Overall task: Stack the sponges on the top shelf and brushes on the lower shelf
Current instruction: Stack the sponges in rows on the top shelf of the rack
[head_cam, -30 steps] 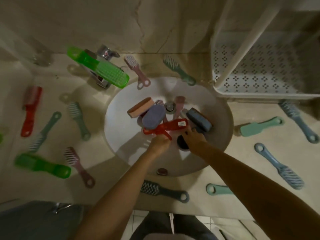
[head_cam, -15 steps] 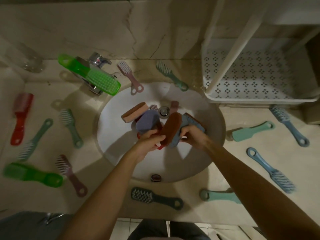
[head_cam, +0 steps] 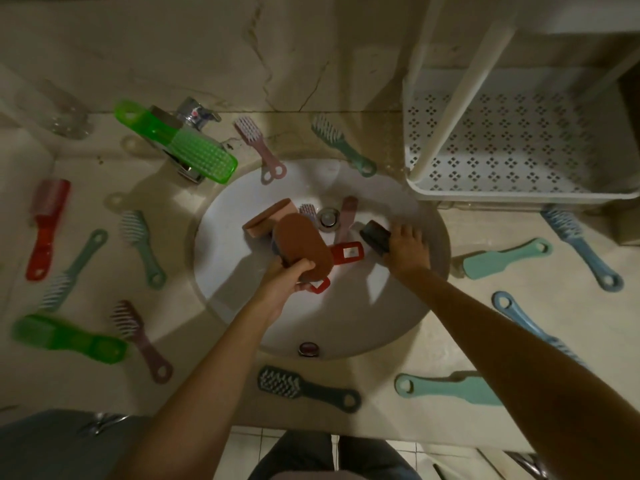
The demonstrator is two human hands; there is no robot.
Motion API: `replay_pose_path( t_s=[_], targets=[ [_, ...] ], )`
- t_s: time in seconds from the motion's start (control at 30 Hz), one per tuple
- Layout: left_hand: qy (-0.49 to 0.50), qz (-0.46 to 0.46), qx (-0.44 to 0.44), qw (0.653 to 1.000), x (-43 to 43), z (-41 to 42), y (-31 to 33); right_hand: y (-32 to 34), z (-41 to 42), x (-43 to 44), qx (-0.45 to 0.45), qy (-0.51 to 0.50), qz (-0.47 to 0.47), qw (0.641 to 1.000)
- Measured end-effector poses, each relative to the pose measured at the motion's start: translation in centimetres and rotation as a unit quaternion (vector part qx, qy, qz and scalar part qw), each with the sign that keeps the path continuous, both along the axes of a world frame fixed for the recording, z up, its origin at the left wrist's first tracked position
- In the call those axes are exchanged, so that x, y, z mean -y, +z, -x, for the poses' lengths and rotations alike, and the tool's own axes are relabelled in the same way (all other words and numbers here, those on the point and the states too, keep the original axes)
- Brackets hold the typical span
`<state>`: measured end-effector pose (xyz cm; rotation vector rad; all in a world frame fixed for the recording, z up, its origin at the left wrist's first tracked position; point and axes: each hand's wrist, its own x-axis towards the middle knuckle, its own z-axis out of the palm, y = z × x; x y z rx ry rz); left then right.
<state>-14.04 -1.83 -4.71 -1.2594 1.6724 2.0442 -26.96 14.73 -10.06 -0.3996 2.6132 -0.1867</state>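
The left grip (head_cam: 284, 282) is clamping the brown sponge (head_cam: 304, 247), the right grip (head_cam: 407, 247) the dark sponge (head_cam: 374, 233); lifting straight should be sparing the red brush (head_cam: 346, 252) beneath.

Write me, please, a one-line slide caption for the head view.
Over a white round sink, the left hand grips a brown oval sponge while the right hand holds a dark rectangular sponge.

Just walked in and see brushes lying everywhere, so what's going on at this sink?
A person at the sink is picking things out of it. The left hand grips a brown oval sponge above the pile in the basin, while the right hand holds a dark grey sponge at the basin's right side. Many brushes lie scattered on the counter, and the white shelf rack stands to the right.
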Motion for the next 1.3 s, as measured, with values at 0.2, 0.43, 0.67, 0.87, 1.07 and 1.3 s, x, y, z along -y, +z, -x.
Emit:
replay_pose_path(
  t_s=[0.2,0.43,0.67,0.87,1.07,1.3],
  targets=[
    [0.015,-0.017,-0.015,1.0,0.0,-0.8,0.1,-0.3,-1.0,0.3,0.017,-0.067,0.033,0.997],
    [0.17,-0.244,-0.133,0.946,-0.9,0.0,3.2,6.6,-2.9,1.3,0.295,-0.183,0.336,0.876],
    [0.202,-0.259,-0.224,0.918,-1.2,2.0,9.2,14.2,-3.7,0.8,0.243,-0.164,0.47,0.833],
    [0.226,-0.238,-0.353,0.876,-0.1,3.6,16.4,21.5,-4.4,0.8,-0.092,-0.054,0.361,0.926],
    [0.166,-0.154,-0.416,0.881,0.8,5.9,24.2,29.5,-4.4,1.1,-0.28,-0.004,0.354,0.893],
    [0.069,-0.057,-0.426,0.9,-1.0,9.6,32.6,36.9,-1.9,-0.2,-0.388,-0.017,0.359,0.849]
  ],
)
